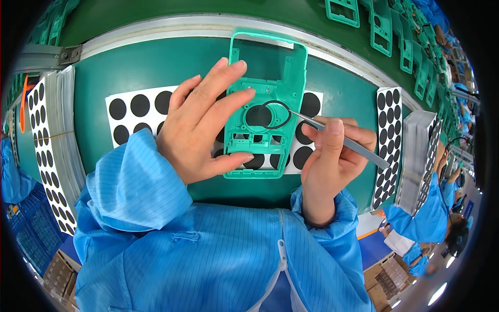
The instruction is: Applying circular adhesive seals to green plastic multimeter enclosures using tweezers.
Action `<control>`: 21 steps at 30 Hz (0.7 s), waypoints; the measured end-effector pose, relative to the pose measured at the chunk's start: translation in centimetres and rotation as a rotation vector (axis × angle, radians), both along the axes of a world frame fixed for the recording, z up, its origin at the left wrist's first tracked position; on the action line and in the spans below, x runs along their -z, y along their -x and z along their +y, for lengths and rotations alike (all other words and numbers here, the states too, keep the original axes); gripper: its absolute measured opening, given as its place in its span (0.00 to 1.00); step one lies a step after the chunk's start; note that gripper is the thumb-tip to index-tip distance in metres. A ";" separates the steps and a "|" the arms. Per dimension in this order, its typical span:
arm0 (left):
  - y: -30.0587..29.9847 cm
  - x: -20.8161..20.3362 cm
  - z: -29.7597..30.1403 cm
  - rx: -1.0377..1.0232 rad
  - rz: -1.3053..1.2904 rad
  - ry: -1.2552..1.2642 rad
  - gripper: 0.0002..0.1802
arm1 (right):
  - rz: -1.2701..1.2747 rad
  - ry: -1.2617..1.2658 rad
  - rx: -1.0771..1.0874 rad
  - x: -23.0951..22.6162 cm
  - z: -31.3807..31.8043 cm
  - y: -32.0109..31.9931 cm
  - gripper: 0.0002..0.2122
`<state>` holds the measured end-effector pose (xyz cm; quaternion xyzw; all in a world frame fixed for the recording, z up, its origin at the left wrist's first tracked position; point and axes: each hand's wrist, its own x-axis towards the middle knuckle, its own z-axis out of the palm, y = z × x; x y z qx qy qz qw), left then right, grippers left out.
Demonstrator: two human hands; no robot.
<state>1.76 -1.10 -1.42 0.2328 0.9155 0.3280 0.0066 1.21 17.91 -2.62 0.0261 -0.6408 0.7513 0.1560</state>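
**Tweezers (365,152) at a black ring (289,117) over the green housing (296,83)**

Nearest me, below the green housing, is my striped blue coat (208,244), its zip running down the front. My left hand (195,122) is unclenched, fingers spread, with the fingertips and thumb over the housing's left side; I can't tell how firmly they press. My right hand (338,151), to the housing's right, pinches the tweezers between thumb and fingers, their points meeting the upper right of the black ring. The ring overlaps the right part of a round seat (258,115) in the middle of the housing; I can't tell whether it touches it.

Under the housing, and showing on both sides of it, is a white sheet (129,119) of black discs on my green surface (99,67). Well to the housing's left stands a banded stack of disc sheets (67,125); to its right are more disc sheets (387,145). Beyond the housing's top end runs a pale metal rail (192,26), and past that, up to the right, similar green frames (382,34) lie in rows. Far right of the housing, co-workers in blue (423,218) are visible.
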 end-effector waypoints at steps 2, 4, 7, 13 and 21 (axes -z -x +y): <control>0.0 0.0 0.0 0.000 0.001 -0.002 0.43 | -0.011 0.012 -0.009 -0.1 -0.1 -0.2 0.08; 0.0 0.0 0.0 0.003 0.004 -0.002 0.43 | -0.023 0.022 -0.017 -0.1 -0.3 -0.3 0.09; 0.1 0.0 0.0 0.002 0.005 -0.010 0.43 | -0.022 0.041 -0.024 0.0 -0.7 -0.3 0.09; 0.1 0.0 -0.1 0.003 0.003 -0.005 0.43 | -0.010 0.016 -0.045 0.2 -0.7 -0.4 0.09; 0.1 0.1 0.0 0.004 0.005 0.015 0.42 | 0.004 -0.071 -0.075 0.4 -0.5 -0.6 0.09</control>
